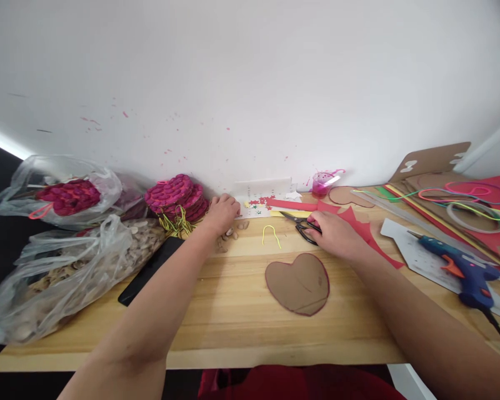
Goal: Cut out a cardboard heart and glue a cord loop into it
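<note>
1. While the right hand reaches toward the back half of the bench, its fingers touch the handles of the black scissors. Cannot tell how firmly they press together.
2. Scissors lie right of the bench's middle, blades pointing left toward the back edge, tips near the yellow strip.
3. Left hand is near the back edge, left of the middle, palm down, fingers bent. Fingertips partly hidden; cannot tell whether they pinch anything. Small brown pieces lie just beside it.
4. Yellow cord, bent into an arch, lies between the two hands, touching neither.
5. Cardboard heart with a dark pink outline lies flat, nearer the front edge, just right of the middle.
6. Along the back edge: white sheet, red stars, red strip, pink-stained cup.
7. Red sheet, jagged along one side, lies partly behind the right forearm.
8. Toward the back left corner: stacked magenta mats with yellow-green strands hanging off the front; a clear bag with similar magenta work.
9. Left edge: a second bag, filled with tan pieces. Black flat object lies just beside it.
10. Right edge: blue glue gun, orange trigger, over a white board. Behind it, toward the back right corner, tape roll and coloured cords.
</note>
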Motion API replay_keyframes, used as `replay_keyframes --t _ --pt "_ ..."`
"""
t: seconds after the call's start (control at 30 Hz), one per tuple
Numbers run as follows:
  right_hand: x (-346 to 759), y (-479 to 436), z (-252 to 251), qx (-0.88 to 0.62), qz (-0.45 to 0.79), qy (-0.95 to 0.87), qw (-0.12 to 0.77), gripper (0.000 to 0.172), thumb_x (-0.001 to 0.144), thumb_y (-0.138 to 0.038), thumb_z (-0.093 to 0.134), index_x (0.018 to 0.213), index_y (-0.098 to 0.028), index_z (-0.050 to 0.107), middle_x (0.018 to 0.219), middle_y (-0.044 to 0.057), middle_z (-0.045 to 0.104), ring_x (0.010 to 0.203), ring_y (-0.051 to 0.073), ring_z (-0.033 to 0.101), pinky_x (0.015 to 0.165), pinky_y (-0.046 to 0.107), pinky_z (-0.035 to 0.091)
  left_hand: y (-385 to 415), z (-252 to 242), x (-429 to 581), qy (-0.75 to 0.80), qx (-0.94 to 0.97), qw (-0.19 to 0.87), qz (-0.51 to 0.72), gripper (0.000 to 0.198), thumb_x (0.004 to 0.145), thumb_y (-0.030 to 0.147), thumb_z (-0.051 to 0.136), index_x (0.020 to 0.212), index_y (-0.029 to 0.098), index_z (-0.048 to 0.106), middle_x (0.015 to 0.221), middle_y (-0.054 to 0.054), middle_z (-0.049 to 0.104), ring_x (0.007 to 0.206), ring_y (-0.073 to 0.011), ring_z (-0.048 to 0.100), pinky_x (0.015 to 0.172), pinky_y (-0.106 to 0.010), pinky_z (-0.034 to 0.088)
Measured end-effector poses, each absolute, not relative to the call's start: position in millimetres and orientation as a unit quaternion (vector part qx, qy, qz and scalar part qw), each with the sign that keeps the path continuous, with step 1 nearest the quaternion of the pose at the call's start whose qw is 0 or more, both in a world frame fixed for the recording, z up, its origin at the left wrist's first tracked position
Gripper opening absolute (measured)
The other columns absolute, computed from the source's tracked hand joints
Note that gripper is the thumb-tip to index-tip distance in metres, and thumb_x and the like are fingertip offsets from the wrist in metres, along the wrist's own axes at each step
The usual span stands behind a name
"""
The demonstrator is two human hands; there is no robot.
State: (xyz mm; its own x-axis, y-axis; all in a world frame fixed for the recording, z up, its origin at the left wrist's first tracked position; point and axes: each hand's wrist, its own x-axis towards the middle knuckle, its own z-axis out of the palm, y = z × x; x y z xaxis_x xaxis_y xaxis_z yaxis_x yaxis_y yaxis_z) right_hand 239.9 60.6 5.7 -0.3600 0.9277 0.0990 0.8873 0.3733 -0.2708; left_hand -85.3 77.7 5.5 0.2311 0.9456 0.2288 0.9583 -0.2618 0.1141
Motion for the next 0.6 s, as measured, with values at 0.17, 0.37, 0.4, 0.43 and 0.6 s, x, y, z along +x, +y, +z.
replay_keyframes --t 0.17,0.37,0.4,0.43,0.6 --pt "240 61 4 -0.553 0.082 -0.821 0.116 0.01 0.091 -0.026 0.056 0.098 -0.019 0.06 0.105 0.011 0.071 0.092 0.026 0.064 0.066 0.031 0.039 83 31 -95 -0.655 -0.718 0.019 -0.234 0.014 0.087 0.017 0.052 0.082 0.018 0.065 0.101 -0.015 0.068 0.104 -0.0315 0.052 0.09 -0.046 0.039" --pt "243 64 1 -0.549 0.081 -0.823 0.12 0.017 0.092 -0.029 0.055 0.104 -0.018 0.06 0.111 0.012 0.069 0.097 0.027 0.063 0.071 0.033 0.042 85 75 -118 -0.651 -0.659 -0.014 -0.378 0.009 0.089 0.023 0.051 0.088 0.019 0.059 0.082 -0.003 0.064 0.075 -0.0172 0.056 0.075 -0.029 0.044" --pt "243 64 0 -0.548 0.082 -0.823 0.121 0.017 0.092 -0.029 0.055 0.103 -0.018 0.061 0.111 0.013 0.069 0.097 0.028 0.063 0.071 0.033 0.042 85 81 -120 -0.643 -0.643 -0.031 -0.414 0.006 0.088 0.022 0.053 0.086 0.019 0.058 0.079 -0.001 0.062 0.072 -0.0159 0.054 0.072 -0.027 0.044" --pt "243 64 0 -0.548 0.082 -0.823 0.121 0.017 0.092 -0.029 0.055 0.103 -0.018 0.061 0.111 0.013 0.069 0.097 0.028 0.063 0.071 0.033 0.042 85 86 -121 -0.632 -0.623 -0.055 -0.459 0.004 0.086 0.021 0.054 0.084 0.019 0.057 0.075 0.0 0.059 0.07 -0.0147 0.052 0.07 -0.026 0.043" --pt "242 63 2 -0.561 0.086 -0.816 0.109 0.017 0.093 -0.031 0.055 0.103 -0.018 0.06 0.11 0.012 0.07 0.096 0.028 0.063 0.069 0.033 0.042 82 117 -119 -0.577 -0.519 -0.168 -0.608 0.009 0.084 0.014 0.058 0.078 0.019 0.053 0.068 0.004 0.051 0.06 -0.0111 0.046 0.063 -0.023 0.038"
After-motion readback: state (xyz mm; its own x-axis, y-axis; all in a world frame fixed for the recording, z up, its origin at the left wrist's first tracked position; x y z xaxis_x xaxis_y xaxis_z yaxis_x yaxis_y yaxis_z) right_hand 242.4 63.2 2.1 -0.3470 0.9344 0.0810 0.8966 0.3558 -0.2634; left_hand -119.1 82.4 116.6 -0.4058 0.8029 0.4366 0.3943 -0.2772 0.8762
